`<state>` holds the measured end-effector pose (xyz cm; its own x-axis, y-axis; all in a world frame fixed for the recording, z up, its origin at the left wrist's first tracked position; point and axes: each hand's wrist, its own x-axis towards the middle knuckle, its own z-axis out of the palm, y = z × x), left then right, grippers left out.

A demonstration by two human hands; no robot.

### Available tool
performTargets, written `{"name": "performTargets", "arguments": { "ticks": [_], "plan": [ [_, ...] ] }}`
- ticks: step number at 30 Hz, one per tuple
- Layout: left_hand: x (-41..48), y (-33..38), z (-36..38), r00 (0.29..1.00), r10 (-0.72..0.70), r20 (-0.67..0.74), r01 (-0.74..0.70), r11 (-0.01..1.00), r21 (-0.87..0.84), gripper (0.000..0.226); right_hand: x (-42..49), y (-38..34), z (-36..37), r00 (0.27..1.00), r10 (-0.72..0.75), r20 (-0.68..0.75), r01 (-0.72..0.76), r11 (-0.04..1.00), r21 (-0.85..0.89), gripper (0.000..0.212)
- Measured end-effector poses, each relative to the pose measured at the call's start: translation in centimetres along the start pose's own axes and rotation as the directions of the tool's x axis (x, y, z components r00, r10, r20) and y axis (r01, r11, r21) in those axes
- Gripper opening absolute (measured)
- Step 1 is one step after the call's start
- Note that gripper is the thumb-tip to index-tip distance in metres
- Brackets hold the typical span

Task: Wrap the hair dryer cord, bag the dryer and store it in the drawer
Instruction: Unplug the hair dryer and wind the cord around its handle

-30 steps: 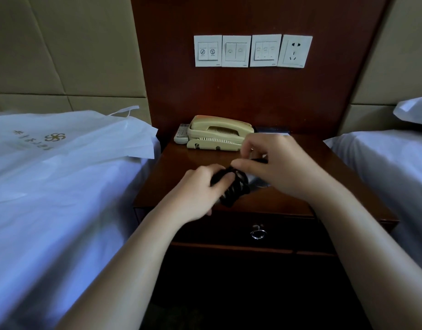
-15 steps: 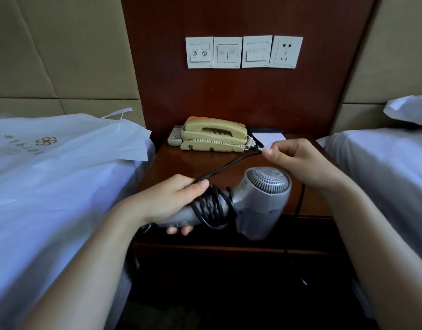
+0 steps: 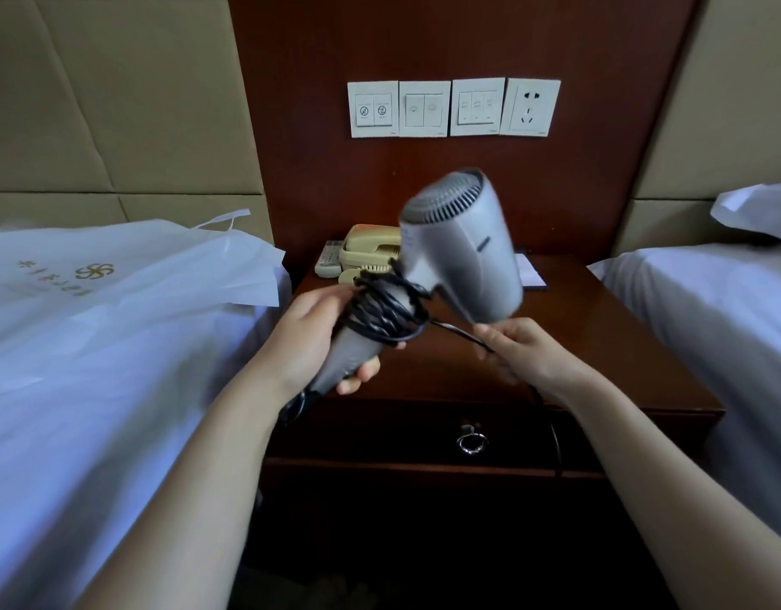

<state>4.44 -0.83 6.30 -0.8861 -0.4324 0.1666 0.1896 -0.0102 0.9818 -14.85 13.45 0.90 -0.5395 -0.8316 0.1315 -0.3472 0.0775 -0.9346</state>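
Hair dryer (image 3: 463, 253), grey, was up in the air above the counter (image 3: 622, 358), with its barrel tilted upward, motion-blurred, intake grille toward the camera. The left hand (image 3: 307, 345) gripped the handle low down, fingers (image 3: 362, 374) curled round it from underneath. The black cord (image 3: 379, 312) sat in several loose coils round the upper handle, just above that grip. The right hand (image 3: 527, 356) pinched the free run of cord, thumb and fingers (image 3: 490, 332) closed on it. The rest dropped over the counter's front edge beside the drawer (image 3: 401, 429), plug not visible. The drawer was closed, ring pull (image 3: 471, 441) hanging. A white plastic bag (image 3: 128, 279) lay flat on the left bed (image 3: 93, 411), well apart from the dryer. A beige telephone (image 3: 364, 250) and a remote (image 3: 329, 259) sat at the counter's back.

Judged step: cord wrap, not finished.

Handling guesses:
- Dryer: probably light, with a hard smooth shell, so a one-hand carry is fine. Best hold is the handle below the coils, so the wraps aren't pinned.
- Cord: looked springy. The loose coils could slide or unwind if tension dropped, so keep the tail taut and close to the coils.
- Bag: thin, floppy and likely slippery. Opening it probably needs a free hand.
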Motion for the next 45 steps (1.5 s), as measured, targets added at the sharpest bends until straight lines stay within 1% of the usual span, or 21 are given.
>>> {"name": "performTargets", "arguments": {
  "ticks": [3,5,7,9,11,14,17,19,22,25,26,29,30,32,34,37,40,42,45],
  "plan": [
    [0.3,-0.1,-0.7,0.99,0.001,-0.14,-0.008,0.999,-0.043,0.035,-0.3,-0.7,0.9,0.986,0.082,0.145,-0.072,0.995,-0.072,0.041],
    [0.5,-0.5,-1.3,0.969,-0.012,-0.246,0.003,0.999,-0.037,0.035,-0.7,-1.5,1.7,0.965,0.127,0.23,-0.089,0.982,-0.169,0.042],
    [0.6,-0.8,-1.9,0.939,-0.03,-0.342,0.025,0.999,-0.02,0.037,-1.1,-2.6,2.4,0.953,0.136,0.272,-0.05,0.953,-0.299,0.042],
    [0.6,-1.1,-2.5,0.916,-0.047,-0.399,0.055,0.998,0.009,0.037,-1.4,-3.8,3.0,0.959,0.081,0.273,0.036,0.916,-0.4,0.042],
    [0.7,-1.7,-3.2,0.901,-0.061,-0.429,0.098,0.993,0.065,0.038,-1.7,-4.8,3.2,0.962,0.001,0.274,0.136,0.867,-0.48,0.043],
    [0.9,-2.6,-3.8,0.891,-0.051,-0.451,0.16,0.965,0.208,0.05,-2.3,-6.5,3.3,0.951,-0.095,0.295,0.255,0.782,-0.569,0.043],
    [1.0,-3.1,-3.9,0.879,0.004,-0.478,0.196,0.909,0.368,0.049,-3.1,-8.1,3.1,0.939,-0.159,0.304,0.321,0.721,-0.614,0.042],
    [1.2,-3.2,-3.7,0.873,0.025,-0.488,0.219,0.873,0.436,0.049,-3.6,-9.1,3.3,0.929,-0.167,0.331,0.35,0.692,-0.632,0.04],
    [1.7,-3.3,-3.0,0.861,0.027,-0.507,0.251,0.845,0.472,0.047,-4.2,-10.3,4.1,0.917,-0.147,0.37,0.372,0.647,-0.666,0.037],
    [2.2,-3.5,-2.6,0.848,-0.003,-0.531,0.276,0.857,0.436,0.042,-4.8,-11.3,4.8,0.922,-0.162,0.351,0.377,0.582,-0.72,0.031],
    [2.4,-3.7,-2.6,0.848,-0.019,-0.53,0.276,0.868,0.412,0.042,-4.9,-11.6,5.0,0.923,-0.179,0.342,0.381,0.564,-0.733,0.031],
    [2.6,-3.9,-2.5,0.859,-0.077,-0.506,0.282,0.896,0.342,0.041,-5.0,-12.1,5.4,0.911,-0.252,0.326,0.411,0.506,-0.759,0.04],
    [2.6,-3.8,-2.3,0.868,-0.1,-0.487,0.282,0.905,0.317,0.043,-4.9,-12.2,5.3,0.903,-0.283,0.325,0.428,0.504,-0.751,0.04],
    [2.5,-3.4,-1.9,0.895,-0.152,-0.42,0.285,0.918,0.275,0.051,-4.6,-12.2,5.1,0.883,-0.361,0.3,0.459,0.531,-0.712,0.032],
    [2.2,-3.2,-1.2,0.92,-0.185,-0.346,0.286,0.919,0.27,0.067,-4.2,-12.0,4.6,0.87,-0.43,0.242,0.473,0.585,-0.659,0.028],
    [1.5,-2.8,0.4,0.937,-0.231,-0.262,0.309,0.898,0.314,0.09,-3.7,-11.4,3.9,0.868,-0.48,0.13,0.463,0.684,-0.564,0.032],
    [1.1,-2.6,1.7,0.956,-0.237,-0.171,0.283,0.895,0.344,0.11,-3.2,-10.7,3.3,0.867,-0.495,0.06,0.452,0.729,-0.514,0.033],
    [0.6,-2.4,2.3,0.968,-0.214,-0.131,0.249,0.886,0.392,0.114,-3.0,-10.3,3.1,0.874,-0.484,0.036,0.434,0.747,-0.504,0.033],
    [0.5,-2.6,3.0,0.982,-0.161,-0.093,0.186,0.868,0.46,0.109,-2.8,-9.9,3.3,0.879,-0.476,0.033,0.426,0.751,-0.504,0.033]
  ]
}}
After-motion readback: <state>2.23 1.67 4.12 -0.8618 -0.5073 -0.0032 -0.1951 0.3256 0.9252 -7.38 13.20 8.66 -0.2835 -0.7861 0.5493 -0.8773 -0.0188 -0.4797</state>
